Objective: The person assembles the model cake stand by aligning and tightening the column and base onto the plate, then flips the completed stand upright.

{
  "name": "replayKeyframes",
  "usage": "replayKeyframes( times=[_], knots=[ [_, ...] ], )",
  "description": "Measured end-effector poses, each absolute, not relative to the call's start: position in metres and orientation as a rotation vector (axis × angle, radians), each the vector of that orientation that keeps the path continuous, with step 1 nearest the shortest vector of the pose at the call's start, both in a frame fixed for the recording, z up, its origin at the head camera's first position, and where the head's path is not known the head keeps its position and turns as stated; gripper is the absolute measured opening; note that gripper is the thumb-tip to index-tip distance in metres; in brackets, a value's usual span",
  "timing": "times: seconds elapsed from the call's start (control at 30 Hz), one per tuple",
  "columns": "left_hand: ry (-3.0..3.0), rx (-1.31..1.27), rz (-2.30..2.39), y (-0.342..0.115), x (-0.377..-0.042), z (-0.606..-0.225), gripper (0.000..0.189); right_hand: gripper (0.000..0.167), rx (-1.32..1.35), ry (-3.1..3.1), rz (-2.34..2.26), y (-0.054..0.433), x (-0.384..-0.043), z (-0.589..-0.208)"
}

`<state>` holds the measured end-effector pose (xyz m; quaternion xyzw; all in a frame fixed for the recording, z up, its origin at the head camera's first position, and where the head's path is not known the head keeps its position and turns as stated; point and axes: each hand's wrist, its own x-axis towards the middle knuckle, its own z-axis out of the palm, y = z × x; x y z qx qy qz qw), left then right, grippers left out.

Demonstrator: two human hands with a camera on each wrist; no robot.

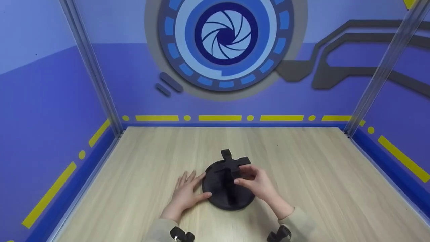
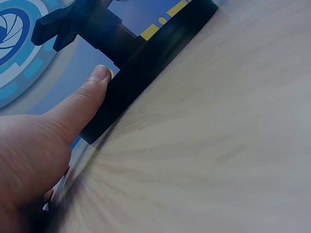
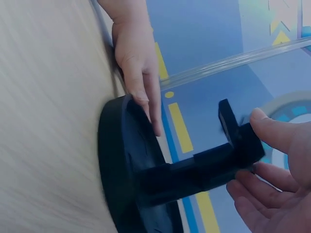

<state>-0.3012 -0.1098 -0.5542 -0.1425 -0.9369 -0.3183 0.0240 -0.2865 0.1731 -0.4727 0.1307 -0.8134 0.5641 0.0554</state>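
Observation:
A black stand with a round base (image 1: pixel 216 188) is upright on the tabletop. From the base's middle rises a short post (image 3: pixel 187 177), topped by a cross-shaped piece (image 1: pixel 231 164). My right hand (image 1: pixel 260 185) holds the cross at its right side, thumb and fingers on opposite sides of it, as the right wrist view also shows. At the base's left edge my left hand (image 1: pixel 186 195) lies with fingers spread and straight. Its thumb (image 2: pixel 85 99) touches the rim of the base in the left wrist view.
The pale wooden tabletop (image 1: pixel 151 151) is bounded by blue printed panels (image 1: pixel 218 109) at the back and both sides. Metal corner posts (image 1: pixel 97 77) stand at the rear corners. Each wrist wears a black device (image 1: pixel 280 233).

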Motion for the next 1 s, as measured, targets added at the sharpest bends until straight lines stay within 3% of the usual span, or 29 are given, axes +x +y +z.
replayKeyframes(
  times=[0.4,0.77,1.0],
  knots=[
    [-2.891,-0.450,-0.998,-0.109,-0.301,-0.555,0.086,0.030,0.243,-2.368,1.694,0.201,-0.314,-0.455],
    [-2.884,-0.455,-0.987,-0.109,-0.301,-0.554,0.087,0.053,0.700,-2.522,2.090,0.236,-0.360,-0.480],
    [-2.883,-0.454,-0.975,-0.109,-0.302,-0.554,0.087,0.053,0.834,-2.409,2.409,0.238,-0.368,-0.489]
  ],
)
